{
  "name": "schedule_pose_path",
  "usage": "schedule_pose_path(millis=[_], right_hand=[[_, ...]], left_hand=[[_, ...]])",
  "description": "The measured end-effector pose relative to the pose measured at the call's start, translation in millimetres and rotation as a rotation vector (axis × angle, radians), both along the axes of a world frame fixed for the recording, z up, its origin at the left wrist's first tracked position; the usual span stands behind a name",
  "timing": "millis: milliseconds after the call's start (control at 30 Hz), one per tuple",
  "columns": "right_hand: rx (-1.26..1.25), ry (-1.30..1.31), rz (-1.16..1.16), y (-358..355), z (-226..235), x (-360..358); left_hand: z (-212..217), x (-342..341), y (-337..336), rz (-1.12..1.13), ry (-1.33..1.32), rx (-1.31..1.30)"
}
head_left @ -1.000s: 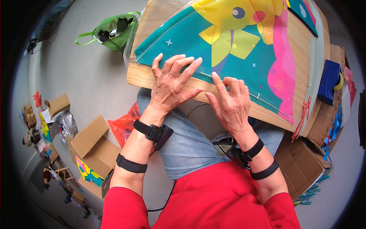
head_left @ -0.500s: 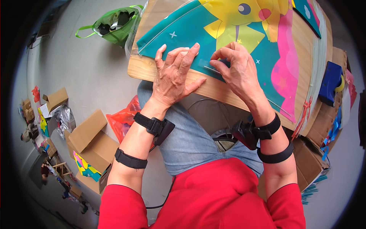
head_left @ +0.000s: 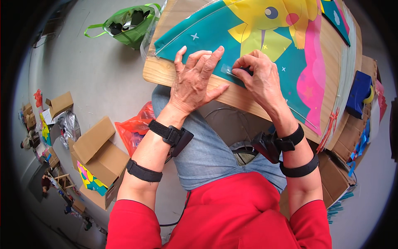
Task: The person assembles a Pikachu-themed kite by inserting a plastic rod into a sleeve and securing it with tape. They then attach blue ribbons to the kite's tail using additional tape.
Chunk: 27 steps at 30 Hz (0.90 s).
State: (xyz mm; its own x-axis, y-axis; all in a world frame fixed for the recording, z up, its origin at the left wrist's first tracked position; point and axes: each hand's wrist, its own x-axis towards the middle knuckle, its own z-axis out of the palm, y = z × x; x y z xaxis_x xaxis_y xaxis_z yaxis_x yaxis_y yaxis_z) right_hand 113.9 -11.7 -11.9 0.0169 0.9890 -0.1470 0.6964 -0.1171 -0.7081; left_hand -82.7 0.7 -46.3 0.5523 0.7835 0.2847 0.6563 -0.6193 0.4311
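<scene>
A kite (head_left: pixel 215 31), teal and pink with a yellow cartoon figure, lies flat over a wooden tabletop (head_left: pixel 159 71). Thin pale rods run along its left edge and part of its near edge. My left hand (head_left: pixel 197 81) rests palm down on the kite's near edge, fingers spread, holding nothing. Just right of it, my right hand (head_left: pixel 257 74) pinches a small see-through plastic tab (head_left: pixel 226 69) with a thin pale strip at the kite's near edge. Its fingertips partly cover the tab, so how it joins the kite cannot be made out.
Long pale rods (head_left: pixel 343 83) lie bundled at the table's right, beside a blue tape dispenser (head_left: pixel 360 93). A green bag (head_left: pixel 130 31) stands beyond the table's left corner. An open cardboard box (head_left: pixel 97 143) and a red plastic bag (head_left: pixel 134 126) sit on the floor at left.
The kite and table appear slightly farther right in view, along with my left hand. My right hand keeps its pinch; the tab has tilted a little beside its fingertips.
</scene>
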Motion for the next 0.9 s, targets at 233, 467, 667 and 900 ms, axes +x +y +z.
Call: schedule_pose_path(millis=[233, 467, 667, 900], right_hand=[[0.001, -0.035, 0.017, -2, 4, -2], [0.169, -0.183, 0.065, -15, 3, -7], [0.296, -0.303, 0.081, -21, 6, -14], [0.317, -0.449, 0.171, -17, 7, -15]], left_hand=[[0, -1, 0, 0.003, 0.003, 0.0], [-4, 1, 1, 0.007, -0.033, 0.032], [-3, 0, 1, 0.006, -0.037, 0.027], [-4, 0, 2, 0.008, -0.037, 0.022]])
